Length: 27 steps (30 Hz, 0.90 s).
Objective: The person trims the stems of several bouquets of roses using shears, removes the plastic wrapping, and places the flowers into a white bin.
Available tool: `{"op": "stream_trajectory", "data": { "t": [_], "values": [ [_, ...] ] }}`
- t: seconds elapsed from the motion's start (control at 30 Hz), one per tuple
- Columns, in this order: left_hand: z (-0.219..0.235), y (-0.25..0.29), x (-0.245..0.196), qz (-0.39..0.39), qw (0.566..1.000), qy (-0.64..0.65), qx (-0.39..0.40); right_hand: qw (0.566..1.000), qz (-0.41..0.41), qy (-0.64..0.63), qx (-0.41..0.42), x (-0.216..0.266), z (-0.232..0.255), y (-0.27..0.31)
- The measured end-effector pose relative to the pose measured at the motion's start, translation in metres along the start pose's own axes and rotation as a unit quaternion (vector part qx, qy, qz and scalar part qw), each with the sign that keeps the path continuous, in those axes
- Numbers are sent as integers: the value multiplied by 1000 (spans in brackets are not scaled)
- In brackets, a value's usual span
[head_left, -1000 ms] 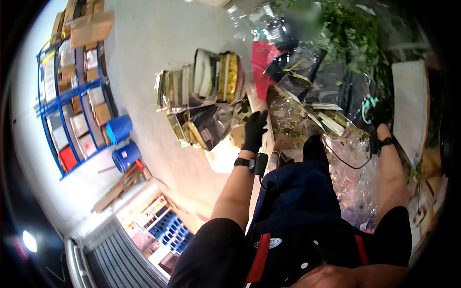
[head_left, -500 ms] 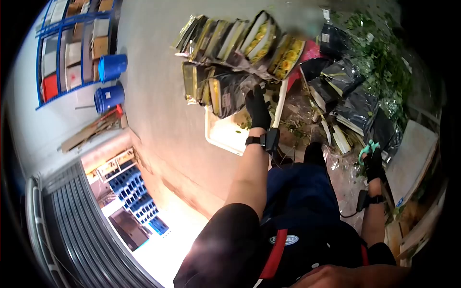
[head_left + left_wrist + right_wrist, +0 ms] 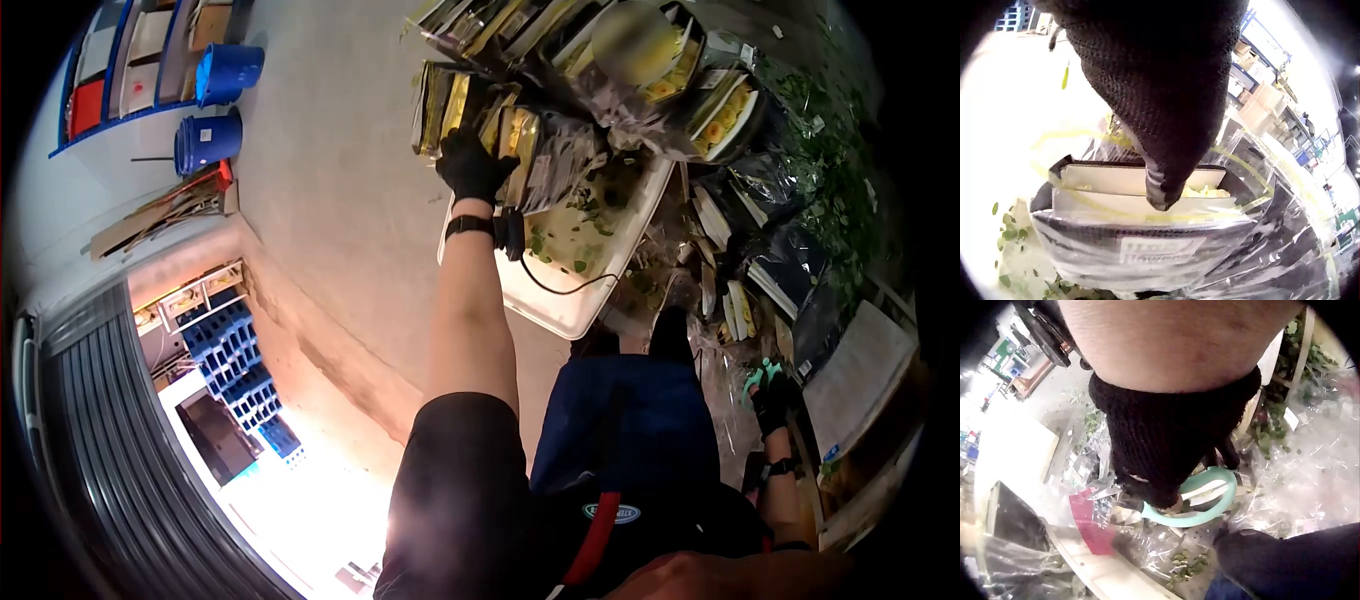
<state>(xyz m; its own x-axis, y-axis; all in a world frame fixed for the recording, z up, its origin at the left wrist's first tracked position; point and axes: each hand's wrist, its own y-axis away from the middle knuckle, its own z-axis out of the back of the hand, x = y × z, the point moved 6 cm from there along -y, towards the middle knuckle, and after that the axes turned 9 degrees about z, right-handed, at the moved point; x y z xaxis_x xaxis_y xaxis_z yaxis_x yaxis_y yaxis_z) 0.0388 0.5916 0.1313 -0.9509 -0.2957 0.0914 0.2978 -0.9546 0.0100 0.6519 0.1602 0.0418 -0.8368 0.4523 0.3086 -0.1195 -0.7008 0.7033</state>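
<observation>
My gloved left hand (image 3: 473, 172) reaches over a row of wrapped flower bunches (image 3: 520, 140) in the head view, thumb spread away from the fingers. Up close in the left wrist view, a gloved digit points down over the top of one bunch (image 3: 1154, 240), overlapping its white card liners; yellow petals show beside it. Dark and clear wrap with a pale label covers that bunch. Low on the right, my gloved right hand (image 3: 772, 402) holds scissors (image 3: 1232, 495) by their teal handles. The blades are mostly hidden in the right wrist view.
A white tub (image 3: 560, 318) with loose leaves lies under the bunches. More wrapped bunches (image 3: 725, 115) and leafy greens (image 3: 840, 200) pile up at the right, near a pale board (image 3: 860, 370). Blue buckets (image 3: 208, 140) stand by the far wall.
My left hand has moved from the tub's edge to the wrapped bunches on the left. The view has shifted, revealing more of the tub. My right hand keeps the scissors.
</observation>
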Motion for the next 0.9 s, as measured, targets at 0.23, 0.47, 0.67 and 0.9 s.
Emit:
{"op": "stream_trajectory", "data": {
  "t": [0.23,0.47,0.67,0.9],
  "values": [
    [-12,-1,13,-105,991,75,31,998,29,-45,-30,72,-25,14],
    [-18,-7,16,19,994,107,11,992,53,-116,1,146,-44,18],
    [-39,-1,0,8,981,63,182,993,71,-98,7,175,-54,27],
    [-36,47,-14,14,977,144,155,987,37,-142,63,182,-72,27]
  ]
}}
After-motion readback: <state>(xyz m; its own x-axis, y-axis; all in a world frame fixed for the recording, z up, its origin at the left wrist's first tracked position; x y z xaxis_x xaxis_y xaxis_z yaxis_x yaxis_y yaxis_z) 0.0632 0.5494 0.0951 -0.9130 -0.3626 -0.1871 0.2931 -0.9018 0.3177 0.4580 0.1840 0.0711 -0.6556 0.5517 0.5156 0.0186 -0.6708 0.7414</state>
